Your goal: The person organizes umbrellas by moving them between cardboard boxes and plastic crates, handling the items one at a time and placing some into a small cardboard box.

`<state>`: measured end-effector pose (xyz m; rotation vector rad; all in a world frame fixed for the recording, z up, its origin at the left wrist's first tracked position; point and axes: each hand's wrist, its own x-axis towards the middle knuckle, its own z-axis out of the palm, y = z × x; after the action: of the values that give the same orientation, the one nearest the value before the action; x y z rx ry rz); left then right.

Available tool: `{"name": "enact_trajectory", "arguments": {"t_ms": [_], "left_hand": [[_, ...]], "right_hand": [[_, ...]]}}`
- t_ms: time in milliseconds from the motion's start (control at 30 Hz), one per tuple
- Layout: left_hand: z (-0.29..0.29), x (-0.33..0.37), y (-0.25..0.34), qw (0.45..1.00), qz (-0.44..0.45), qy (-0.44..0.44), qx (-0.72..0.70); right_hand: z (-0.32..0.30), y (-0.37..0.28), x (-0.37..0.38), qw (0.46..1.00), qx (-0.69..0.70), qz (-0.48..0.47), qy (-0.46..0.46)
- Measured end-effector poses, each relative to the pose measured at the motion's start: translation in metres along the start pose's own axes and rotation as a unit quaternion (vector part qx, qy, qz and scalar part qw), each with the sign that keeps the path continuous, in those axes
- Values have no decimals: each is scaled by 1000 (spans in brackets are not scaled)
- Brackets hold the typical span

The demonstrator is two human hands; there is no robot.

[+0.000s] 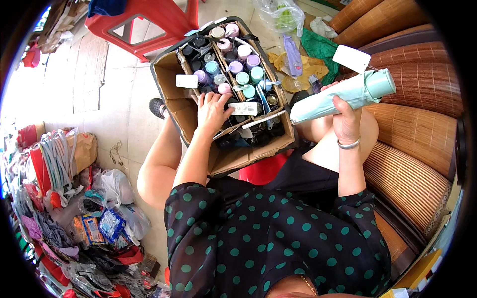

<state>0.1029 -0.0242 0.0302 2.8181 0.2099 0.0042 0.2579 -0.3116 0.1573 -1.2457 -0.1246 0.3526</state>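
Note:
My right hand (347, 118) is closed around a folded mint-green umbrella (338, 99), held tilted to the right of the box with its capped end pointing away. A white tag (352, 58) hangs from it by a thin string. Between my knees stands a cardboard box (171, 82) with a black rim and inner dividers, packed with folded umbrellas. Their round ends (242, 78) are mint, purple, pink and black. Over its middle my left hand (212, 110) rests with fingers stretched out, touching the umbrellas beside a white tag (244, 109). What lies under the fingertips is hidden.
A red plastic stool (144, 25) stands beyond the box. Bagged goods (112, 218) pile up at the left. Rolled bamboo mats (407, 179) line the right side. Plastic bags (280, 17), a green cloth (320, 52) and a purple sleeve (292, 55) lie on the floor beyond.

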Motion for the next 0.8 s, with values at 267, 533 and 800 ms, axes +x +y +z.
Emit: {"name": "enact_trajectory", "arguments": {"t_ms": [267,533,800], "left_hand": [[12,-37,25,998,-42,-11,-49],[3,-6,-15,996,-16,87,-23],[-37,3,-23,986,19,-166,-26]], "right_hand": [[-4,11,-11,999,22,43,-16],[23,14,-15,997,47,53,-40],[58,27,-15,993,42,64,-92]]}}
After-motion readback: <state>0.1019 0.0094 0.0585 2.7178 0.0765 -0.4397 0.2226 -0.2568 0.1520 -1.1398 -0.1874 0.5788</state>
